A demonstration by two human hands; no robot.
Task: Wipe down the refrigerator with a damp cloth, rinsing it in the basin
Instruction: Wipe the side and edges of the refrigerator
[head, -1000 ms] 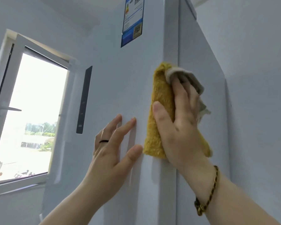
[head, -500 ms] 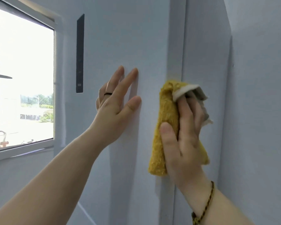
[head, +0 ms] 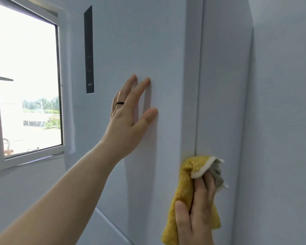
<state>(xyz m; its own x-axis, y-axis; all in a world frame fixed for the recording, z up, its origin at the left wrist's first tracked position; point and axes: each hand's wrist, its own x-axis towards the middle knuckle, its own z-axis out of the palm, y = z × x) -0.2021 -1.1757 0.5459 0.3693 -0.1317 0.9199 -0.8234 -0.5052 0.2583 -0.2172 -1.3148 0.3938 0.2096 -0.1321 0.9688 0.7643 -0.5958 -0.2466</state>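
Since half a sec ago the right hand [head: 196, 218] & cloth [head: 182, 191] have slid down the fridge's [head: 166, 50] front corner edge and now sit low in view. Left hand [head: 129, 121] hasn't left the door: palm flat, fingers straight, slightly spread, holding nothing, thin black ring [head: 120, 103] on one finger. Right fingers lie straight over the cloth, thumb alongside, pressing it onto the corner, not curled round it.

Cloth: fuzzy yellow terry, folded long, w/ white hem & grey backing flopped over the fingertips. Fridge: smooth pale matte panels, straight vertical seam betw. door & side, narrow dark glossy strip [head: 88, 50] set upright in the door. White-framed window [head: 25, 68] to the left; plain wall [head: 281, 121] close on the right.
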